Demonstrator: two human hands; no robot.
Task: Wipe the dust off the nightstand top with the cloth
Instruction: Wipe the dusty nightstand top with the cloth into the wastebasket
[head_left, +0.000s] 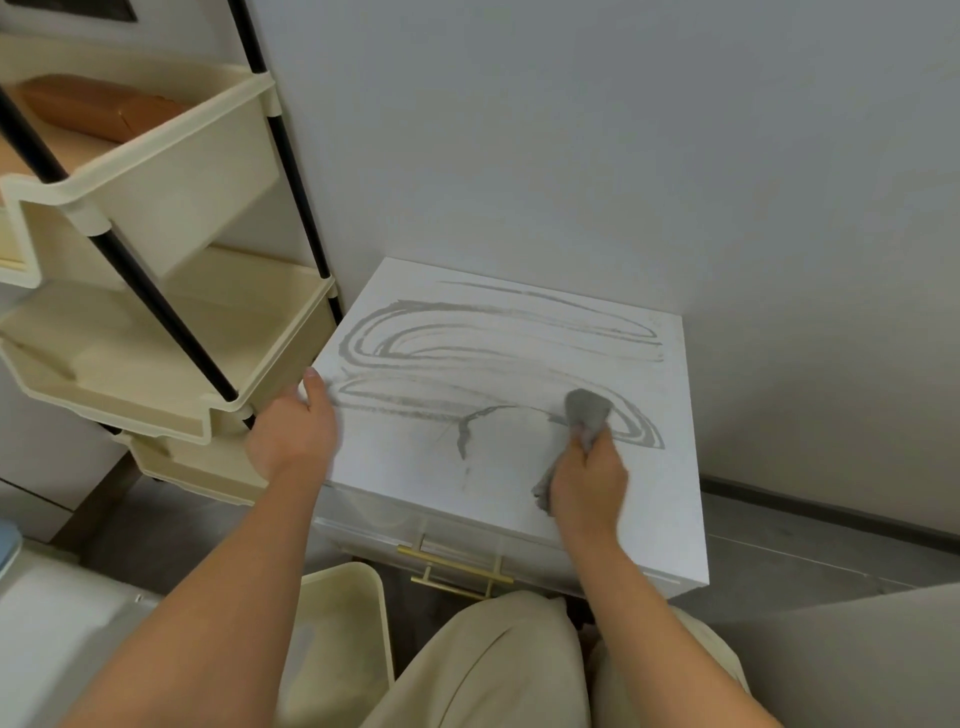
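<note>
The white nightstand top (415, 467) fills the middle of the head view, marked with grey curved dust streaks (467, 338) across its far half and right side. My right hand (589, 480) is closed around a bunched grey cloth (587, 413), whose wad presses on the top at the right end of a streak. A tail of the cloth hangs out behind the hand. My left hand (293, 431) rests on the nightstand's left edge, fingers wrapped over it, thumb on the top.
A cream tiered trolley (156, 338) with black poles stands close against the nightstand's left side. A cream bin (343, 639) sits on the floor in front. Gold drawer handles (452, 569) show below the top. A grey wall runs behind, and my knees are at the bottom.
</note>
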